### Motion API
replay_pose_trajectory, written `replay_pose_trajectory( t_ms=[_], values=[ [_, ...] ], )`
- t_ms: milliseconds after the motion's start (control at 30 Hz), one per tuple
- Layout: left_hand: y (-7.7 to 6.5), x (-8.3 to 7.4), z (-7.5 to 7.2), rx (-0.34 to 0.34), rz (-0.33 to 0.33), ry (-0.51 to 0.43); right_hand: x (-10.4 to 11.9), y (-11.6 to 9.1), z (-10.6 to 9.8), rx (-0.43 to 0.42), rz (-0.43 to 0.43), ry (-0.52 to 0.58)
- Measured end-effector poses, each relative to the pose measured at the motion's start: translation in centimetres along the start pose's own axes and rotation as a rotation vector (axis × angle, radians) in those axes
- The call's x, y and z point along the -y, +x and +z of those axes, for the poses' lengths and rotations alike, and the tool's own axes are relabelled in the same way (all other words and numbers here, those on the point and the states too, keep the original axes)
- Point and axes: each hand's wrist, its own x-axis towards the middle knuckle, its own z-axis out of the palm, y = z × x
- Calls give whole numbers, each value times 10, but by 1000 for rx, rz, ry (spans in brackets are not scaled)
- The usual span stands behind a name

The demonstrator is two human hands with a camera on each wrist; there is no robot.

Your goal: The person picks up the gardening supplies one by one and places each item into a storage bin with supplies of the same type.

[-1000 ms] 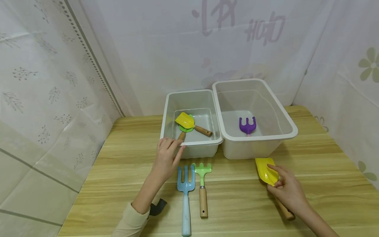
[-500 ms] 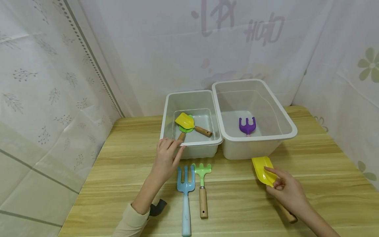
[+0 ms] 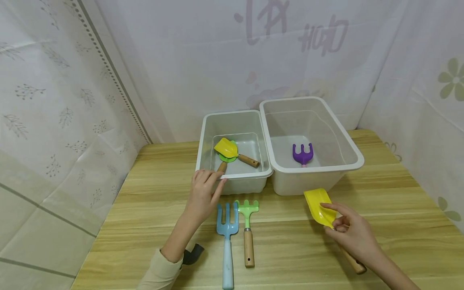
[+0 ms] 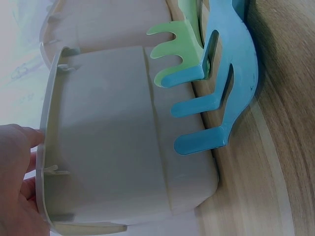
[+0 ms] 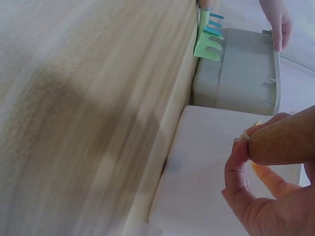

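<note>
Yellow catches my eye first: a glossy yellow metal shovel with a wooden handle [image 3: 317,211], at about three o'clock if the table is a dial with six at the person's edge. The right hand [image 3: 351,230] pinches it near the neck, index finger reaching onto the blade, and seems to hold it clear of the wood-grain tabletop [image 3: 163,177]. Its blade points toward eleven, near the front of the larger translucent white plastic bin [image 3: 308,184] at one. The left hand [image 3: 204,189], at ten, grips the near rim of the smaller translucent white plastic bin [image 3: 244,186], which stands just before twelve. By my reckoning the work is about halfway along: three tools lie inside bins, one is in hand, two await. The smaller bin holds a yellow scoop with a wooden handle [image 3: 227,148] lying across a green-headed tool with a wooden handle [image 3: 222,166], its head largely covered; the larger holds a purple three-pronged fork [image 3: 303,156]. Left on the table, around seven, are a light-blue three-pronged fork [image 3: 227,230] and, close beside it, a light-green rake with a wooden handle [image 3: 248,242].
</note>
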Motion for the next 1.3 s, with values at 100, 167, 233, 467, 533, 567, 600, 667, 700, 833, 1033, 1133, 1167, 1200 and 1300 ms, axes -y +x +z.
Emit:
replay_pose_trajectory(
  t_ms=[100,167,233,467,533,567,600,667,700,833,1033,1133,1167,1200,1300],
  values=[
    [0,0,0,2,-2,2,3,0,-2,9,3,10],
    [-1,0,0,0,-1,7,5,0,-2,7,4,22],
    [-1,1,0,-2,2,10,7,0,-2,7,9,37],
    [-1,2,2,-14,14,13,10,0,-4,-15,6,53],
    [-1,2,2,-14,14,13,10,0,-5,-25,-14,43],
    [-1,2,2,-13,13,13,10,0,-5,-26,-21,40],
    [-1,2,2,-13,14,14,11,0,-5,-25,-25,38],
    [-1,2,2,-11,13,14,11,0,-6,-18,-18,34],
    [-1,2,2,-11,13,15,12,0,-7,-12,-9,37],
    [-1,2,2,-11,12,16,15,-1,-8,6,17,53],
    [-1,2,2,-9,9,11,18,-3,-9,8,11,79],
    [-1,2,2,-8,7,7,21,-3,-12,27,17,97],
    [-1,2,2,-8,7,7,22,-3,-13,31,15,100],
    [-1,2,1,-6,5,5,23,-3,-14,37,12,106],
    [-1,2,1,-4,2,2,26,-2,-16,53,3,121]
  ],
)
